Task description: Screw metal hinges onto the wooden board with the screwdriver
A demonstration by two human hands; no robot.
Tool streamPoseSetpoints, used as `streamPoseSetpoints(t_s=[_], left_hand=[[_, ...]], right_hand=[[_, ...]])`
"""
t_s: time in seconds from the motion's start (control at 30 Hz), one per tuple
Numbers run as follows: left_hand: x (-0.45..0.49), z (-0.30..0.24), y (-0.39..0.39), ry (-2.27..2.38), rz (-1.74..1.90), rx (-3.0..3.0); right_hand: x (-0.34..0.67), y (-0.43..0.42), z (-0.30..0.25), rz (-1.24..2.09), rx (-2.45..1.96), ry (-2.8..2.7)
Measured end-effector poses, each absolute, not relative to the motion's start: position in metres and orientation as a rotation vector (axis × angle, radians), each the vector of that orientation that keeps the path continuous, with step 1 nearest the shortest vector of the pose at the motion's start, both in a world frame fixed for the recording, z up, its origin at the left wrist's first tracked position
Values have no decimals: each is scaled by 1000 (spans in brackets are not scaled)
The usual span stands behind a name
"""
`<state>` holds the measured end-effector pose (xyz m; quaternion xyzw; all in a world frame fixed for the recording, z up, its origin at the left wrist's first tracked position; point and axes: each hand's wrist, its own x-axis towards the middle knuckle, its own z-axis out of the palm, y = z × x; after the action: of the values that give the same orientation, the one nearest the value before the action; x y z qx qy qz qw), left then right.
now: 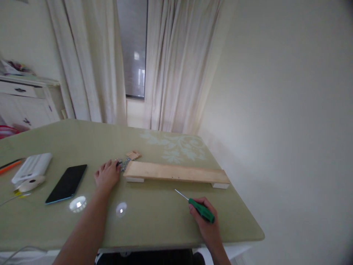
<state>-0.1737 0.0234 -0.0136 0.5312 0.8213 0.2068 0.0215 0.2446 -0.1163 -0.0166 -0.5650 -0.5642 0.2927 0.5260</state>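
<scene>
My right hand (205,221) is closed round a green-handled screwdriver (200,209), its thin shaft pointing up and left above the table. A long wooden board (176,172) on small white feet lies across the table just beyond it. My left hand (107,176) rests on the table at the board's left end, fingers curled at a small heap of metal hardware (123,163); whether it grips any piece is unclear. A small wooden piece (134,155) lies just behind the heap.
A black phone (67,183) lies left of my left hand. Further left are a white box-like device (32,166), a white round object (29,183) and an orange pen (9,166). The green table (154,217) ends near the wall on the right; curtains hang behind.
</scene>
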Motion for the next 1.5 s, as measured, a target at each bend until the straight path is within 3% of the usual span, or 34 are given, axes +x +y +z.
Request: streamPoseSetpoints(t_s=[0.53,1.17,1.37,1.5], left_hand=[[-181,-9,32,2596,690,1586],[-178,-4,21,2326,1496,1282],[-155,7,3,2237,1913,1470],[-142,15,-2,2141,1982,1583]], right_hand=[[243,-118,-14,771,-1284,-1323],[239,-119,-11,803,-1218,-1250],[238,-119,-12,821,-1214,-1232],[238,-119,-12,807,-1231,-1234]])
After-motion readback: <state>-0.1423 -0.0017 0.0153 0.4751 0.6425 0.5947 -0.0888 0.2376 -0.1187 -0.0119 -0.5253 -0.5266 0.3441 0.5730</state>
